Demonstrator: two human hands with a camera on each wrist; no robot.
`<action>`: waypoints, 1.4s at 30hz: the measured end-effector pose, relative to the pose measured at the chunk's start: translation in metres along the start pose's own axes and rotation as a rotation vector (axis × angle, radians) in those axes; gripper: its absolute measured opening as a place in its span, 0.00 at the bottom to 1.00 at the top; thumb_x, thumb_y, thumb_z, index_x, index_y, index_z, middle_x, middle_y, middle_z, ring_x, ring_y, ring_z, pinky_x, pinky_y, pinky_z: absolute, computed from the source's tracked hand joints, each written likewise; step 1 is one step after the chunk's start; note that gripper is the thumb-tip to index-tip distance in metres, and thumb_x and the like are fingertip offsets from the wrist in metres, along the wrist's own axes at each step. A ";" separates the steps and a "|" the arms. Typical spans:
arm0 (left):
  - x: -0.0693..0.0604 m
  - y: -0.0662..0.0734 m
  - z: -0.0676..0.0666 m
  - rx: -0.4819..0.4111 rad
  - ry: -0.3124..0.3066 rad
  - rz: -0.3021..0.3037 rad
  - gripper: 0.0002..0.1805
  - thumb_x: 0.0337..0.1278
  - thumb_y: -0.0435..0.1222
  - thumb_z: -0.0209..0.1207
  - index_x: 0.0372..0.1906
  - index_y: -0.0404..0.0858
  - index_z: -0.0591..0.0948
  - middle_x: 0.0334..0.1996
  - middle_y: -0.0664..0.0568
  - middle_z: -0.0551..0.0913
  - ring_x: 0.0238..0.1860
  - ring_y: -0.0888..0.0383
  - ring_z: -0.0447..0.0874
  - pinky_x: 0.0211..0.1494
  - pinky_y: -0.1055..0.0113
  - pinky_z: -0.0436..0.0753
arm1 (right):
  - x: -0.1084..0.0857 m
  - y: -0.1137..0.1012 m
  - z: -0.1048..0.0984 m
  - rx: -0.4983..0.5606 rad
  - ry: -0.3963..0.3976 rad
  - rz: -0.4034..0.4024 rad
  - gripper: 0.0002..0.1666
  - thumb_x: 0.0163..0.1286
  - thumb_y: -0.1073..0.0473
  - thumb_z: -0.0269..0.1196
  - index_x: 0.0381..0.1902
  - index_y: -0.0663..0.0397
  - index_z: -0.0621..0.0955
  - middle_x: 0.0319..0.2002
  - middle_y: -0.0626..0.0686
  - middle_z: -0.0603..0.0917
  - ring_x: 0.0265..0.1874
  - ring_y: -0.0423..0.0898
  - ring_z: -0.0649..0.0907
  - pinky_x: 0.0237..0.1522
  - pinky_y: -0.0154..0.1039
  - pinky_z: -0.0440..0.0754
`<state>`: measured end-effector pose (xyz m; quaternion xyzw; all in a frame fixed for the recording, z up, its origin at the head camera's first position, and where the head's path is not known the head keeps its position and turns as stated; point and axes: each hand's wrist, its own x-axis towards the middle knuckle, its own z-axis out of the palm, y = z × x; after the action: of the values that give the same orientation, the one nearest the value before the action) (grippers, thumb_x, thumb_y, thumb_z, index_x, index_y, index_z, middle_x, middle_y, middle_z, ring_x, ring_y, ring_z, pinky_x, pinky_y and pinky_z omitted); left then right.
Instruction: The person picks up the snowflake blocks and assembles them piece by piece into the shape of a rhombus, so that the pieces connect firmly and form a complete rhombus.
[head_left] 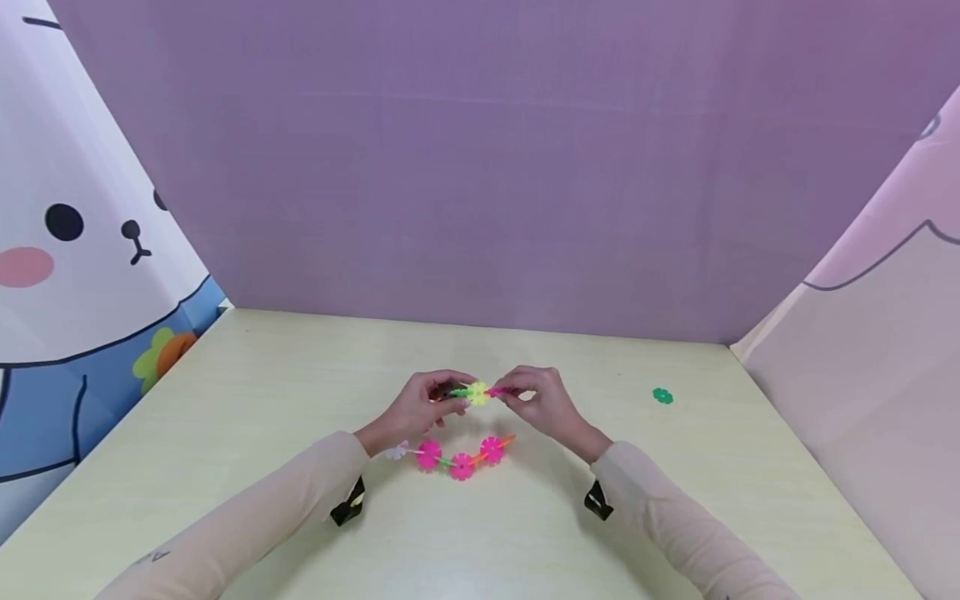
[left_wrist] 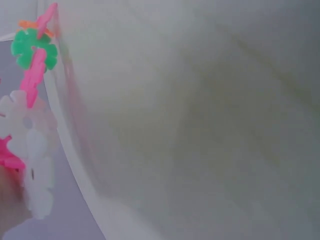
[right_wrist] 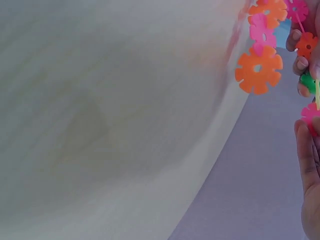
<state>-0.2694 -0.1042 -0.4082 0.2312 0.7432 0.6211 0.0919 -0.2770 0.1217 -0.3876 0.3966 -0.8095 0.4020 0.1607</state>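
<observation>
Just above the table, my left hand [head_left: 420,402] holds a run of notched, flower-shaped plastic discs between fingers and thumb. An orange-red disc [right_wrist: 306,45] and a green disc [right_wrist: 309,82] lie by its fingers, with a yellow disc [head_left: 477,393] sticking out to the right. On the other side, my right hand [head_left: 546,406] pinches a pink disc [right_wrist: 311,115] against the yellow one. Nearer to me curves a chain of linked discs, with a white disc [left_wrist: 25,122], a pink disc [head_left: 462,467] and an orange disc [right_wrist: 259,70]. The left hand and wrist hide whether both runs join.
A loose green disc [head_left: 662,396] lies on the pale table [head_left: 750,483], right of my hands. A purple partition [head_left: 480,167] stands along the table's back edge. Printed cloth walls [head_left: 82,317] flank both sides.
</observation>
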 end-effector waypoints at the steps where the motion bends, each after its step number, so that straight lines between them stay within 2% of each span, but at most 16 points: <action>1: 0.000 0.000 0.000 0.003 0.003 -0.001 0.17 0.57 0.34 0.57 0.53 0.43 0.77 0.39 0.31 0.79 0.38 0.35 0.75 0.25 0.63 0.78 | 0.000 0.000 0.000 0.000 -0.001 0.004 0.08 0.52 0.73 0.65 0.30 0.59 0.85 0.29 0.53 0.85 0.26 0.42 0.84 0.31 0.29 0.82; 9: 0.003 0.002 -0.002 -0.005 0.014 -0.012 0.19 0.57 0.31 0.56 0.55 0.40 0.75 0.42 0.32 0.79 0.39 0.35 0.77 0.25 0.59 0.79 | 0.000 0.004 0.000 -0.022 -0.001 0.045 0.09 0.52 0.73 0.66 0.31 0.57 0.84 0.30 0.51 0.84 0.28 0.41 0.83 0.29 0.31 0.82; 13: 0.005 -0.002 -0.001 0.015 0.027 -0.001 0.18 0.56 0.34 0.58 0.54 0.42 0.76 0.43 0.38 0.81 0.38 0.36 0.77 0.25 0.60 0.79 | -0.004 0.007 -0.003 -0.052 -0.007 0.074 0.10 0.52 0.71 0.66 0.34 0.56 0.83 0.32 0.51 0.84 0.29 0.43 0.84 0.28 0.33 0.82; 19: 0.005 -0.003 -0.001 0.030 0.040 0.017 0.18 0.54 0.36 0.60 0.52 0.44 0.77 0.42 0.46 0.81 0.36 0.35 0.75 0.25 0.58 0.79 | -0.014 0.017 -0.015 -0.070 0.001 0.135 0.10 0.53 0.72 0.65 0.35 0.59 0.82 0.34 0.57 0.83 0.31 0.46 0.84 0.28 0.35 0.81; 27: 0.003 -0.003 -0.002 0.029 0.039 0.021 0.18 0.53 0.36 0.61 0.52 0.44 0.77 0.42 0.45 0.81 0.36 0.34 0.72 0.25 0.57 0.79 | -0.030 0.035 -0.041 -0.168 -0.008 0.248 0.12 0.53 0.72 0.65 0.37 0.63 0.81 0.36 0.59 0.83 0.34 0.49 0.83 0.30 0.35 0.81; 32: 0.002 -0.003 -0.002 0.036 0.037 0.020 0.19 0.54 0.36 0.60 0.53 0.43 0.77 0.43 0.43 0.80 0.35 0.36 0.72 0.24 0.59 0.78 | -0.044 0.051 -0.062 -0.263 -0.013 0.289 0.13 0.51 0.73 0.64 0.38 0.64 0.81 0.36 0.58 0.83 0.35 0.51 0.82 0.30 0.34 0.79; 38: 0.002 -0.002 -0.002 0.026 0.039 0.018 0.19 0.54 0.35 0.60 0.53 0.42 0.77 0.43 0.42 0.80 0.36 0.35 0.72 0.23 0.59 0.78 | -0.060 0.074 -0.089 -0.369 -0.015 0.323 0.13 0.51 0.73 0.64 0.37 0.65 0.81 0.34 0.58 0.83 0.34 0.53 0.82 0.30 0.39 0.81; 42: 0.000 0.006 -0.001 0.020 0.041 0.016 0.18 0.54 0.32 0.59 0.52 0.39 0.77 0.43 0.41 0.80 0.35 0.35 0.72 0.23 0.59 0.78 | -0.069 0.085 -0.106 -0.397 -0.002 0.355 0.13 0.50 0.74 0.63 0.36 0.67 0.80 0.34 0.60 0.82 0.34 0.55 0.82 0.31 0.45 0.81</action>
<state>-0.2682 -0.1048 -0.4018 0.2252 0.7491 0.6192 0.0692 -0.3045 0.2703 -0.4058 0.2096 -0.9295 0.2567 0.1617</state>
